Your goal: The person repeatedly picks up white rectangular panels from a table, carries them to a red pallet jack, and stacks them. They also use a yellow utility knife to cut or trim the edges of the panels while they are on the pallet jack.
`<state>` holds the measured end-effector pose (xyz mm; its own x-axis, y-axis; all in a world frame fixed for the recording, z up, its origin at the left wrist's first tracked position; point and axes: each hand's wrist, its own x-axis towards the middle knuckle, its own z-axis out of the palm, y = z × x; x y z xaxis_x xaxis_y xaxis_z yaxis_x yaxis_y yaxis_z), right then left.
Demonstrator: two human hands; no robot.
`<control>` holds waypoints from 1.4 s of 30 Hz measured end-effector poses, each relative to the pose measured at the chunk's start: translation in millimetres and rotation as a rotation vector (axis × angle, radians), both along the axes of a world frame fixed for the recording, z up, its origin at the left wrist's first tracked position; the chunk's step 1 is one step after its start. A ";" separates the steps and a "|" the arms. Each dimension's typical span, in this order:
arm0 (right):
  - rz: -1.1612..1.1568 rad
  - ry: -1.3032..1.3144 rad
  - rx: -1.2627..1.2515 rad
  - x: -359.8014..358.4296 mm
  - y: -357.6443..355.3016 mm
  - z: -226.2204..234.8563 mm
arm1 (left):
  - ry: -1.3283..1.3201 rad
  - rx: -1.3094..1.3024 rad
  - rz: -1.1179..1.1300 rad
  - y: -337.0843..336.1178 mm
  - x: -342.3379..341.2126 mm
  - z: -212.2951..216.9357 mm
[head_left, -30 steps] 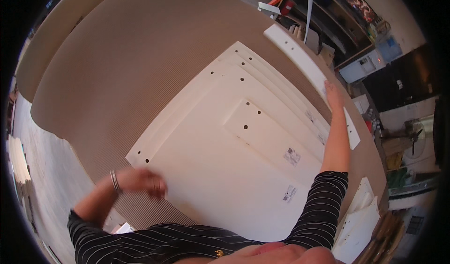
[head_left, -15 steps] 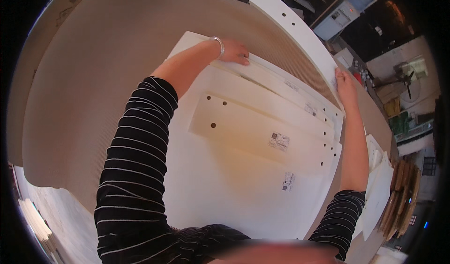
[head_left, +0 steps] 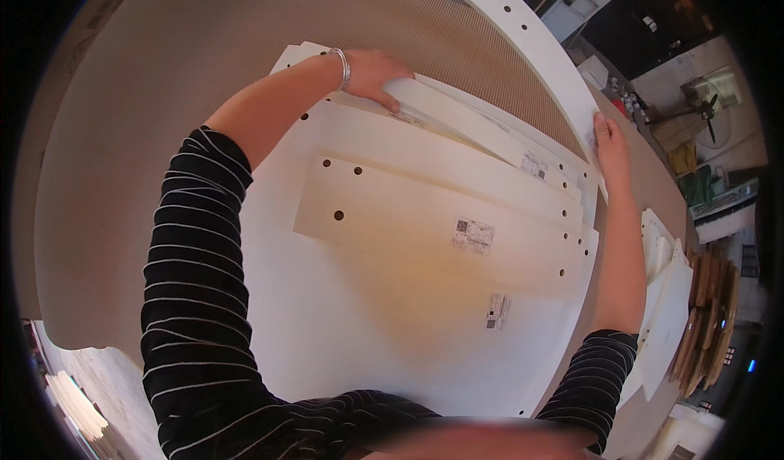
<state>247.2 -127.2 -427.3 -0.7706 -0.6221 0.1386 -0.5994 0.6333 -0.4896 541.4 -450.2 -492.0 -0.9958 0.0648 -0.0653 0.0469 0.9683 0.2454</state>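
My left hand (head_left: 369,75), with a bracelet at its wrist, closes over the far edge of a narrow white board (head_left: 465,117); the thumb presses on its near face and the other fingertips are hidden. That board lies slanted on a stack of similar drilled boards. Nearer to me rests a shorter white board (head_left: 392,203) with dark holes and a printed label, on top of a large white panel (head_left: 376,337). Out to the right, my right hand (head_left: 614,151) grips the near end of a long white strip (head_left: 543,56) with holes, which reaches away toward the far edge.
Brown corrugated cardboard (head_left: 155,166) covers the surface beneath and left of the boards. More white panels (head_left: 665,297) lie at the right, beside a pile of brown slats (head_left: 710,321). A fan (head_left: 709,109) stands at the far right.
My left hand has shifted left and slightly away along the far boards, and its thumb now shows on the narrow board. My right hand still holds the long strip, shifted slightly right.
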 end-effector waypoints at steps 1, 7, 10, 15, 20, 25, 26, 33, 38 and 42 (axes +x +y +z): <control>0.004 0.016 -0.024 0.1 2.6 -1.0 | -0.066 0.049 0.012 1.3 -0.3 2.0; -0.042 0.038 -0.124 -13.7 14.6 -6.8 | -0.107 -0.022 0.137 3.0 0.4 -1.0; -0.063 -0.005 -0.145 -27.0 21.9 -8.1 | 0.023 -0.017 0.123 -14.1 -6.0 -3.4; -0.106 -0.033 -0.193 -33.8 29.2 -13.9 | -0.047 0.066 0.340 -45.1 -5.5 -4.4; -0.162 -0.005 -0.130 -25.1 19.4 -16.7 | 0.024 0.021 0.284 -37.8 -28.1 -19.6; -0.126 -0.039 -0.158 -19.2 11.2 -14.9 | -0.020 0.099 0.280 -33.7 -31.9 -28.6; -0.111 -0.049 -0.162 -17.7 9.2 -14.7 | -0.036 0.175 0.310 -33.4 -30.3 -28.2; 0.100 -0.086 0.133 -2.1 -67.2 -12.7 | -0.065 0.100 0.430 -16.7 -34.8 -23.9; 0.330 -0.020 0.305 16.8 -147.9 -26.3 | -0.084 0.046 0.413 -13.3 -37.5 -30.1; 0.346 0.071 0.354 32.2 -183.6 -59.6 | -0.018 -0.047 0.401 -6.3 -35.3 -37.5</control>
